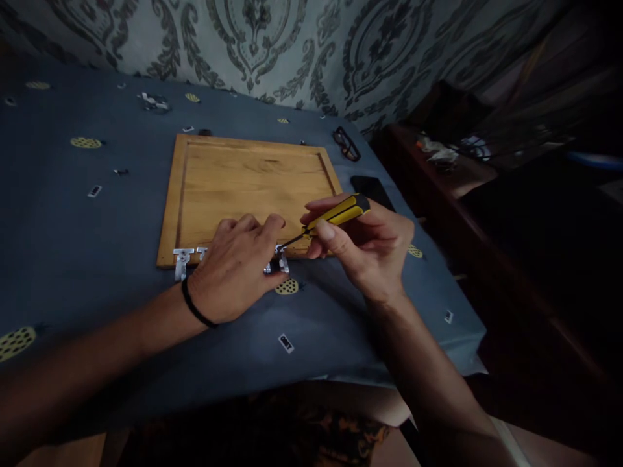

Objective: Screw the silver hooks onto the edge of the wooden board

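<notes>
A wooden door panel [248, 181] with a raised frame lies flat on the blue patterned cloth. My right hand [377, 250] pinches a yellow and black screwdriver [338, 214] by its handle. Its shaft slants down to the left, and the tip meets a metal hinge [283, 262] at the panel's near edge. My left hand [236, 275], with a black band at the wrist, rests over that edge. Its curled fingers and thumb hold around the hinge, partly hiding it. A second metal hinge [182, 261] sits at the near left corner.
Eyeglasses [346, 144] and a dark phone [372, 190] lie right of the panel. A loose hinge [154, 102] is at the back left, and a small screw-like piece [121, 172] lies left of the panel. Beyond the right edge stands dark wooden furniture [467, 220] with clutter.
</notes>
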The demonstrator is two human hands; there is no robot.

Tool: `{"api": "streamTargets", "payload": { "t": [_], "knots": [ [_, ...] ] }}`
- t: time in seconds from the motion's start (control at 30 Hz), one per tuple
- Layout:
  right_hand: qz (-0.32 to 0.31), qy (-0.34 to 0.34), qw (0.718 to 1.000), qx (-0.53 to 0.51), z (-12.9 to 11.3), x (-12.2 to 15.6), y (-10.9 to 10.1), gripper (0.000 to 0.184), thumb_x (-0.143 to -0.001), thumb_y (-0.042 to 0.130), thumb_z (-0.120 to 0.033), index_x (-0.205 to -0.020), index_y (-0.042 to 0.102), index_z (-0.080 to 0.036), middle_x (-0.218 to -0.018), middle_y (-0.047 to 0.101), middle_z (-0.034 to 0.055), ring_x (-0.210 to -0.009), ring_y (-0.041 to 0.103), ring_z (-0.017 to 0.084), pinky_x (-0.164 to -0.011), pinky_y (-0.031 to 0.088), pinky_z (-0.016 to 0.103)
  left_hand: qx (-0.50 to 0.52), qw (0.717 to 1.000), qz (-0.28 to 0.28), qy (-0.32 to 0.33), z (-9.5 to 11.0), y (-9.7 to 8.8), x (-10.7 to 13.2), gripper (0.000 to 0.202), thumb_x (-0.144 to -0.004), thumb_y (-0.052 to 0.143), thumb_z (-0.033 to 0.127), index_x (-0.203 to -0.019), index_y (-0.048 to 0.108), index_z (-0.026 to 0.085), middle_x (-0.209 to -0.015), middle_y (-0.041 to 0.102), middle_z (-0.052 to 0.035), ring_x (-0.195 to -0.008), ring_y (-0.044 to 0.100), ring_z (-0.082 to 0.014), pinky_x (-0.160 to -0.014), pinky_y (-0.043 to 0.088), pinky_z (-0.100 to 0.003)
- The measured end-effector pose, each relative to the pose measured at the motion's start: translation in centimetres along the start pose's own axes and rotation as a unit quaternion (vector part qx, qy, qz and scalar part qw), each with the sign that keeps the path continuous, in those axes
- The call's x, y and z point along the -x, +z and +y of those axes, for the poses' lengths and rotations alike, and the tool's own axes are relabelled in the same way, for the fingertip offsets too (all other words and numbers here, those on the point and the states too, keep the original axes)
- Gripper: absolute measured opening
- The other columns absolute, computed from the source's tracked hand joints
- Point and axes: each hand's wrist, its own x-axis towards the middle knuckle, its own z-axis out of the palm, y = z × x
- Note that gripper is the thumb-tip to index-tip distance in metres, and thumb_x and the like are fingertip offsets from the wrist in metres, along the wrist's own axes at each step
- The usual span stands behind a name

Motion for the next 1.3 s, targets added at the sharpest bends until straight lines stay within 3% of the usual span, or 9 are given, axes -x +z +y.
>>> {"api": "streamTargets", "payload": {
  "t": [0.23,0.4,0.5,0.6,0.83,1.3],
  "knots": [
    [0.060,-0.019,0.997,0.049,0.5,0.0,0.4,0.025,-0.075,0.085,-0.040,-0.078,0.068,-0.021,-0.071,0.064,-0.0054,-0.047,0.060,0.007,-0.043,0.050,0.020,0.002,1.000,-0.001,-0.003,0.0,0.0,-0.1,0.055,-0.085,0.075,0.034,-0.128,0.045,0.016,-0.113,0.070,-0.0086,-0.114,0.059,-0.0330,-0.094,0.044,-0.048],
    [0.075,-0.063,0.994,0.052,1.1,0.4,0.6,0.019,-0.081,0.080,-0.038,-0.082,0.069,-0.022,-0.076,0.068,-0.0035,-0.048,0.061,0.007,-0.042,0.051,0.021,0.007,1.000,-0.003,-0.003,0.0,0.0,0.0,0.053,-0.085,0.074,0.032,-0.126,0.046,0.016,-0.112,0.070,-0.0089,-0.112,0.060,-0.0324,-0.094,0.044,-0.048],
    [0.134,-0.125,0.982,0.039,1.1,0.7,0.9,0.017,-0.086,0.075,-0.039,-0.086,0.072,-0.023,-0.080,0.069,-0.0021,-0.048,0.061,0.007,-0.040,0.051,0.022,0.011,1.000,-0.002,-0.007,0.0,0.0,0.1,0.052,-0.084,0.075,0.031,-0.125,0.046,0.015,-0.111,0.071,-0.0092,-0.113,0.059,-0.0324,-0.094,0.044,-0.047],
    [0.178,-0.132,0.975,0.002,0.9,0.7,0.8,0.018,-0.087,0.074,-0.041,-0.088,0.072,-0.024,-0.078,0.066,-0.0032,-0.046,0.060,0.006,-0.038,0.049,0.020,0.021,1.000,-0.006,-0.005,0.0,0.0,0.0,0.053,-0.085,0.074,0.029,-0.127,0.045,0.014,-0.112,0.071,-0.0089,-0.116,0.058,-0.0315,-0.096,0.043,-0.048],
    [0.134,-0.103,0.985,0.030,0.7,0.3,0.4,0.019,-0.086,0.074,-0.041,-0.083,0.071,-0.023,-0.077,0.065,-0.0039,-0.047,0.060,0.005,-0.039,0.050,0.018,0.018,1.000,-0.020,-0.012,0.1,-0.3,-0.2,0.055,-0.085,0.074,0.030,-0.129,0.045,0.014,-0.113,0.071,-0.0091,-0.115,0.058,-0.0317,-0.096,0.043,-0.048],
    [0.105,-0.056,0.991,0.055,0.9,0.4,0.7,0.028,-0.085,0.075,-0.046,-0.079,0.066,-0.020,-0.082,0.068,-0.0021,-0.047,0.062,0.007,-0.040,0.051,0.020,0.012,1.000,-0.024,-0.015,0.3,-0.4,-0.1,0.051,-0.086,0.074,0.030,-0.125,0.047,0.014,-0.114,0.071,-0.0103,-0.117,0.058,-0.0325,-0.097,0.043,-0.049]
  ]
}}
